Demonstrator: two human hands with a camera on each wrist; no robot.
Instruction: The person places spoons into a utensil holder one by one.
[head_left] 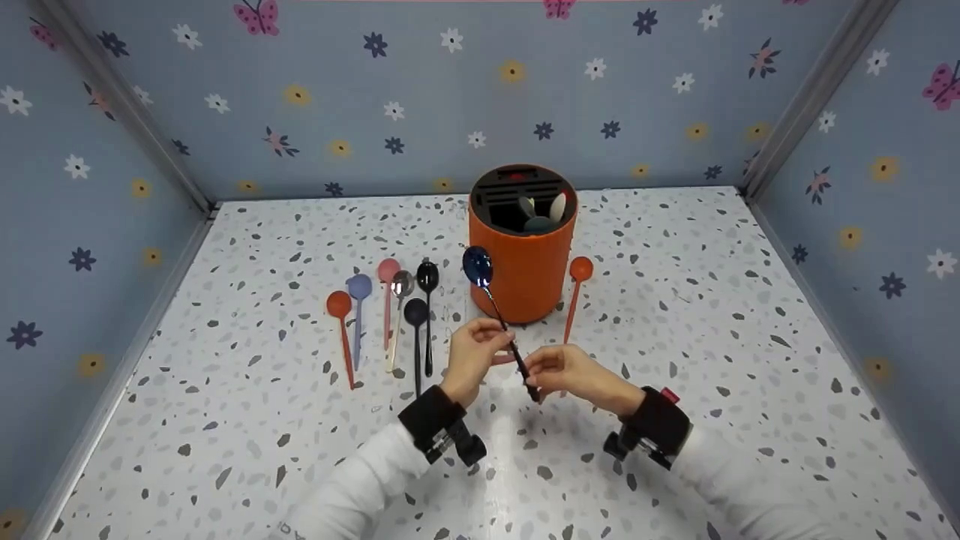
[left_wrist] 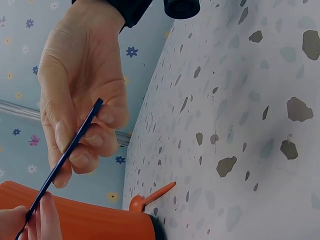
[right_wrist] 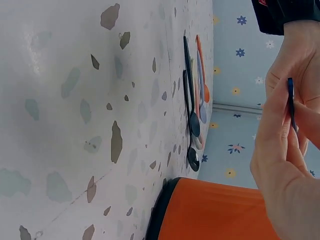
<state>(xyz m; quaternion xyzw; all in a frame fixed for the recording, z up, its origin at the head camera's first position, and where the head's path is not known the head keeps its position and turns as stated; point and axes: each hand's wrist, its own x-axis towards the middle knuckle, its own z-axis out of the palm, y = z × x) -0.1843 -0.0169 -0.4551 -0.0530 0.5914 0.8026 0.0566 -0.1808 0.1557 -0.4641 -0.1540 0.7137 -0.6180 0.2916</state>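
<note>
A spoon with a glossy dark blue bowl [head_left: 478,266] and a thin dark handle [left_wrist: 70,148] is held slantwise above the table, bowl end up and away. My left hand [head_left: 472,358] pinches the handle at about its middle. Near the handle's lower end, the fingertips of my right hand [head_left: 571,373] grip it too. Behind the spoon stands an orange cylindrical holder [head_left: 529,277] with a black slotted top. Several utensil heads, among them a pale one [head_left: 557,207], show in its opening. Below the hands, a pink piece [head_left: 504,359] is mostly hidden.
Left of the holder lie several spoons: a red-orange one [head_left: 339,304], a lavender one [head_left: 359,286], a pink one [head_left: 388,270], a silver-bowled one [head_left: 403,283], a dark grey one [head_left: 416,313] and a black one [head_left: 427,277]. Another orange spoon [head_left: 581,268] lies right of the holder. Patterned walls enclose the speckled table.
</note>
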